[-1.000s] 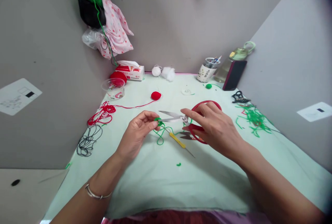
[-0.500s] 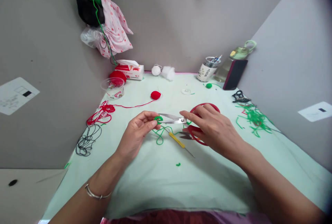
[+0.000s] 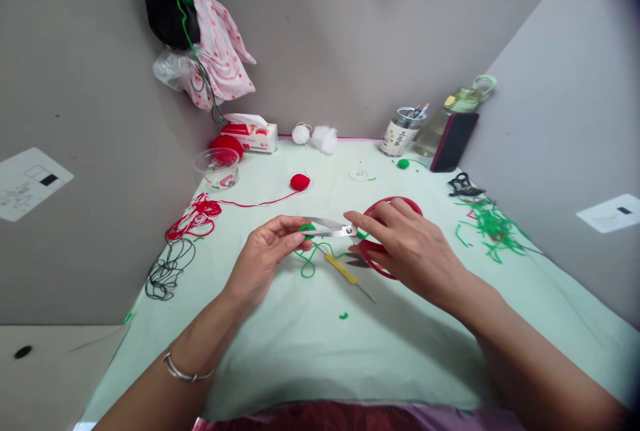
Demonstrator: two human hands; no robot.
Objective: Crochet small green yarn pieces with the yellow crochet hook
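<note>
Between thumb and fingers, my left hand [image 3: 265, 254] pinches a small green crocheted piece [image 3: 309, 228], partly covered by fingertips and blades. My right hand [image 3: 410, 238] grips the red-handled scissors [image 3: 349, 231], whose blades are parted and reach over the green piece. Below the hands a loop of green yarn [image 3: 307, 268] lies on the table. A crochet hook with a yellow handle [image 3: 341, 268] rests slanted there. Behind it, under my right hand, dark blades of another cutting tool [image 3: 361, 261] show in part. A green yarn scrap [image 3: 343, 316] lies nearer to me.
Red yarn [image 3: 200, 214] and black cord [image 3: 170, 270] lie on the left, near a clear tub [image 3: 220, 171]. A red yarn ball [image 3: 300, 182] sits beyond my hands. At the right are green yarn scraps [image 3: 493, 224], a phone [image 3: 454, 142] and a pen jar [image 3: 400, 132].
The scissors have shifted slightly left, so their blades reach further across the green piece. My left hand stays nearly still, holding the piece.
</note>
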